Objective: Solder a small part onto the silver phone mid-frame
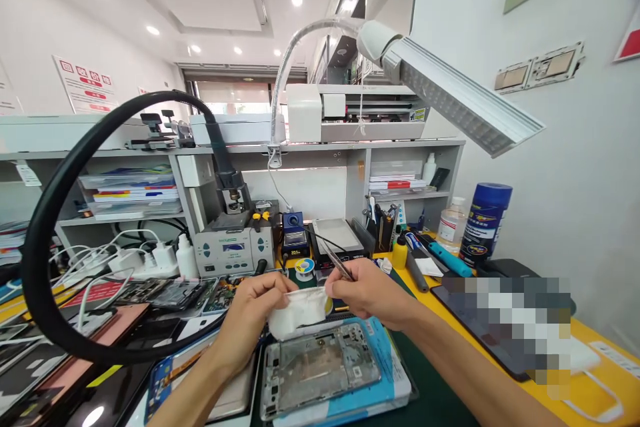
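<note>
Between my two hands a white tissue (299, 313) is stretched out. My left hand (257, 300) is closed on its left end, thumb and fingers pinched together. The fingers of my right hand (367, 290) are wrapped round a pair of metal tweezers (335, 260) pointing up and to the left. They also touch the tissue's right edge. Just below lies a grey metal phone frame (320, 370), its inner side up, with worn grey patches. It rests on a blue and white box (397, 380). A phone back (233, 390) is partly hidden by my left forearm.
A thick black hose (50, 180) loops across the left side. Opened phones and boards (175, 293) crowd the left bench. Behind my hands stand a hot-air station (235, 250) and a soldering station (295, 235). At right are a blue spray can (486, 220) and a dark tablet (480, 327).
</note>
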`<state>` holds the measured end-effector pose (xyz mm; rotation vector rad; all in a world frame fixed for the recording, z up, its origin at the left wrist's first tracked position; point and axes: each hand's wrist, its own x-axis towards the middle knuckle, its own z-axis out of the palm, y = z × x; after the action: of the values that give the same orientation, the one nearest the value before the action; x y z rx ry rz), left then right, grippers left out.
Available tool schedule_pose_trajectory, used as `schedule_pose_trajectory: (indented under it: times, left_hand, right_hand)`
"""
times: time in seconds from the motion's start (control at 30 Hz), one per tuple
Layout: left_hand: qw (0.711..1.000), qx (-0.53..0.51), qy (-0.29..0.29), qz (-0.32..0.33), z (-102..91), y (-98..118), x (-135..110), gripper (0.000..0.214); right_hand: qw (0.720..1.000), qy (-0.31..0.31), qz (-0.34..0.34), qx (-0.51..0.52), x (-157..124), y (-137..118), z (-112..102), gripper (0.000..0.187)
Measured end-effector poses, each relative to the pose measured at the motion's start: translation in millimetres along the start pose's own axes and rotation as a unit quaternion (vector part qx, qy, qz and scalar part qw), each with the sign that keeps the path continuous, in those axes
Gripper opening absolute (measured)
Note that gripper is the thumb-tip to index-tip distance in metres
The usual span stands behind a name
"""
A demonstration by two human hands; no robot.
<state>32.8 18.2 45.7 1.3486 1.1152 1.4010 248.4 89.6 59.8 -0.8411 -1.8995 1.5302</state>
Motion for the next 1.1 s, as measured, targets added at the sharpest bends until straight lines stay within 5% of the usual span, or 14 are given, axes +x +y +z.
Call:
schedule_pose_trajectory:
  times: [0.3,0.43,1.1]
  left_hand:
    - [0.995,-0.083,-0.007,-0.062,6.5,-9.4,-3.4,0.017]
    - [0.995,-0.08,-0.021,-0.058,5.6,-13.7,-3.1,0.017]
    - [0.996,-0.034,-0.049,-0.065,-3.1,-18.1,-7.6,0.02]
  right_hand:
    - [0.998,-0.004,0.007,0.065,-3.8,6.0,-0.8,0.011]
    - [0.99,-0.059,0.04,0.124,-5.7,4.6,6.2,0.04]
    - [0.97,-0.084,0.107,0.204,-7.9,11.6,9.5,0.033]
